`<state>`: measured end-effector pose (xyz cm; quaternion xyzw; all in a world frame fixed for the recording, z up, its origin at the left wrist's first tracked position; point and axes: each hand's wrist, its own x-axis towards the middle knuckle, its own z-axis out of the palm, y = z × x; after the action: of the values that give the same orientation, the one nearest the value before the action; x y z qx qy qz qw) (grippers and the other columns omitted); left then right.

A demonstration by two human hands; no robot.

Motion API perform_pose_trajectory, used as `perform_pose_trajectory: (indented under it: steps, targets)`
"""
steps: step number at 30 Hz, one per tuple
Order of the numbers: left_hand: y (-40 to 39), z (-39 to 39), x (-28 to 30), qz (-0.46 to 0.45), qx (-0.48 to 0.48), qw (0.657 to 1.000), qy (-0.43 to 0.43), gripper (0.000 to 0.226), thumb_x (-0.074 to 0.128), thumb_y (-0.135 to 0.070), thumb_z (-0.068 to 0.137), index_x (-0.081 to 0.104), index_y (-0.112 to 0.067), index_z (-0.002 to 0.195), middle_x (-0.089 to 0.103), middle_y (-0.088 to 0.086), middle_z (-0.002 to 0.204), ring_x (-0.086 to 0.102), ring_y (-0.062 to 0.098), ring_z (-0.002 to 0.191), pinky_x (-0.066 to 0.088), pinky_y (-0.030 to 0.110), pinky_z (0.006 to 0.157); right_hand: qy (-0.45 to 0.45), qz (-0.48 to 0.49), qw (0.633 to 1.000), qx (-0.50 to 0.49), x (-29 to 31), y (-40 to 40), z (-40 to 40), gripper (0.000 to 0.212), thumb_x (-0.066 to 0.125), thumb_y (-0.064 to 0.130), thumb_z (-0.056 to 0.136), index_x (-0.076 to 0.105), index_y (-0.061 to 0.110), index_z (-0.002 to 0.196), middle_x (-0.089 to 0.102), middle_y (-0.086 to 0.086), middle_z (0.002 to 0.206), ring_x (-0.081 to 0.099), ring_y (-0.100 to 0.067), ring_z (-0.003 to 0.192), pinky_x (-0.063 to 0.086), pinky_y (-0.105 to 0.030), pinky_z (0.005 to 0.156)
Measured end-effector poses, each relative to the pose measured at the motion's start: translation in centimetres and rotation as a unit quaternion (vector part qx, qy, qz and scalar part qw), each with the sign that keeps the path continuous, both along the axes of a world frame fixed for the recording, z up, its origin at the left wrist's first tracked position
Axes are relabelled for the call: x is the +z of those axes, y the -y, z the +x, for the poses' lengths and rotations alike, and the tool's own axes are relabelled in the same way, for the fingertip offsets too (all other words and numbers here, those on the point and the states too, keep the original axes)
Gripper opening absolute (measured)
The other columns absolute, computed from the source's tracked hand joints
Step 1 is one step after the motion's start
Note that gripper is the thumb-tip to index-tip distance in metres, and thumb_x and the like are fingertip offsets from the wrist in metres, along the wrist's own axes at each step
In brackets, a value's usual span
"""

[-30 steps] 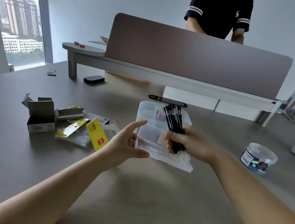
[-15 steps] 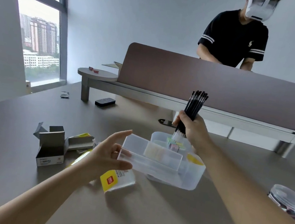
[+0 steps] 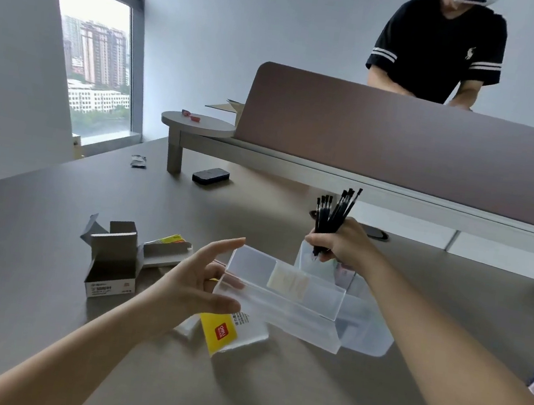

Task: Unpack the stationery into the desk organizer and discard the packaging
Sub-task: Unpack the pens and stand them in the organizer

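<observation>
My right hand grips the pens above the organizer; my left hand, fingers spread, touches its left end.

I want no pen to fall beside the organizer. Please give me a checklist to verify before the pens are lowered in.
1. Right hand has a firm grip on the pens: ok, fingers are curled round the bundle.
2. Pens upright: ok, only fanned a little at the top.
3. Pen tips over the tall back compartment of the organizer: ok, the lower ends are at its rim.
4. Left hand steadies the organizer: ok, straight fingers and thumb are at its left end.
5. Back compartment has free room: cannot tell, the hand hides it.
6. Packaging clear of the organizer: not ok, one yellow pack lies partly under its front edge.
</observation>
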<state>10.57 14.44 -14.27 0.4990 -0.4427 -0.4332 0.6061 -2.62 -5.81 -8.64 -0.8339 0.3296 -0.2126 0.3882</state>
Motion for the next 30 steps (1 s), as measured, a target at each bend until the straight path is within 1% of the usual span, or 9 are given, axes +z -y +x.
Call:
perform_pose_trajectory:
  steps: [4, 8, 11, 14, 18, 24, 27, 29, 30]
  targets:
    - [0.2, 0.2, 0.0, -0.003, -0.001, 1.000, 0.001, 0.103, 0.090, -0.034, 0.011, 0.052, -0.038, 0.107, 0.063, 0.011, 0.081, 0.068, 0.016, 0.072, 0.056, 0.025, 0.063, -0.049, -0.013, 0.999, 0.006, 0.4, 0.0, -0.1, 0.002, 0.065, 0.004, 0.073, 0.065, 0.005, 0.071, 0.059, -0.006, 0.063, 0.057, -0.016, 0.054, 0.048, -0.016, 0.049]
    - [0.5, 0.2, -0.3, 0.000, -0.001, 1.000, 0.005, 0.103, 0.090, -0.034, 0.011, 0.052, -0.038, 0.107, 0.065, 0.009, 0.078, 0.068, 0.016, 0.073, 0.056, 0.025, 0.063, -0.063, -0.011, 0.998, 0.008, 0.7, -0.2, -0.4, 0.004, 0.067, 0.004, 0.073, 0.066, 0.002, 0.076, 0.057, 0.001, 0.062, 0.049, -0.008, 0.052, 0.040, -0.017, 0.046]
    - [0.6, 0.3, -0.4, 0.002, 0.003, 1.000, 0.001, 0.102, 0.091, -0.034, 0.011, 0.053, -0.039, 0.106, 0.065, 0.008, 0.077, 0.068, 0.015, 0.072, 0.056, 0.024, 0.062, -0.049, 0.001, 0.999, 0.002, 0.8, -0.2, -0.6, 0.020, 0.071, 0.006, 0.072, 0.054, 0.013, 0.063, 0.050, 0.004, 0.057, 0.044, -0.006, 0.052, 0.035, -0.013, 0.043]
    - [0.5, 0.3, -0.3, 0.000, 0.005, 1.000, -0.003, 0.103, 0.091, -0.033, 0.011, 0.052, -0.038, 0.107, 0.064, 0.011, 0.081, 0.068, 0.016, 0.073, 0.057, 0.026, 0.063, -0.051, -0.001, 0.999, 0.011, 0.7, -0.1, -0.6, 0.021, 0.073, 0.011, 0.070, 0.058, 0.012, 0.083, 0.055, 0.001, 0.070, 0.050, -0.009, 0.064, 0.037, -0.017, 0.054]
    - [0.3, 0.3, 0.0, 0.007, 0.009, 1.000, -0.003, 0.104, 0.091, -0.034, 0.011, 0.052, -0.038, 0.107, 0.065, 0.011, 0.083, 0.069, 0.018, 0.074, 0.057, 0.028, 0.065, -0.072, -0.033, 0.997, 0.018, 0.7, -0.4, -0.8, 0.048, 0.073, 0.016, 0.071, 0.054, 0.008, 0.115, 0.058, -0.005, 0.097, 0.053, -0.018, 0.089, 0.039, -0.026, 0.074]
    - [-0.9, 0.0, 0.4, -0.001, 0.039, 0.999, 0.012, 0.108, 0.091, -0.029, 0.012, 0.050, -0.039, 0.111, 0.067, 0.009, 0.079, 0.068, 0.016, 0.071, 0.057, 0.025, 0.062, -0.094, -0.145, 0.985, -0.018, 0.9, -1.9, -2.3, 0.058, 0.060, 0.030, 0.083, 0.038, 0.011, 0.134, 0.045, -0.008, 0.138, 0.044, -0.023, 0.124, 0.035, -0.031, 0.097]
    - [-2.8, -0.4, 0.7, -0.002, 0.080, 0.996, 0.023, 0.097, 0.089, -0.011, 0.035, 0.046, -0.036, 0.119, 0.067, 0.007, 0.079, 0.067, 0.019, 0.075, 0.058, 0.026, 0.063, -0.059, -0.184, 0.980, -0.044, 0.9, -3.4, -3.8, 0.047, 0.054, 0.027, 0.087, 0.043, 0.009, 0.130, 0.046, -0.010, 0.137, 0.043, -0.023, 0.125, 0.033, -0.029, 0.099]
    - [-4.3, -0.8, 0.7, -0.013, 0.140, 0.989, 0.043, 0.084, 0.069, 0.010, 0.062, 0.037, -0.031, 0.128, 0.060, 0.009, 0.086, 0.061, 0.019, 0.079, 0.055, 0.023, 0.065, -0.029, -0.204, 0.977, -0.060, 0.5, -4.6, -4.8, 0.041, 0.052, 0.024, 0.088, 0.047, 0.008, 0.126, 0.048, -0.012, 0.133, 0.043, -0.023, 0.123, 0.031, -0.026, 0.096]
    - [-5.0, -0.9, 0.5, -0.021, 0.173, 0.983, 0.059, 0.083, 0.063, 0.013, 0.067, 0.033, -0.031, 0.130, 0.058, 0.009, 0.088, 0.059, 0.017, 0.081, 0.054, 0.019, 0.064, -0.014, -0.215, 0.974, -0.070, 0.1, -5.3, -5.3, 0.039, 0.051, 0.022, 0.088, 0.048, 0.008, 0.125, 0.049, -0.012, 0.132, 0.044, -0.023, 0.122, 0.030, -0.024, 0.093]
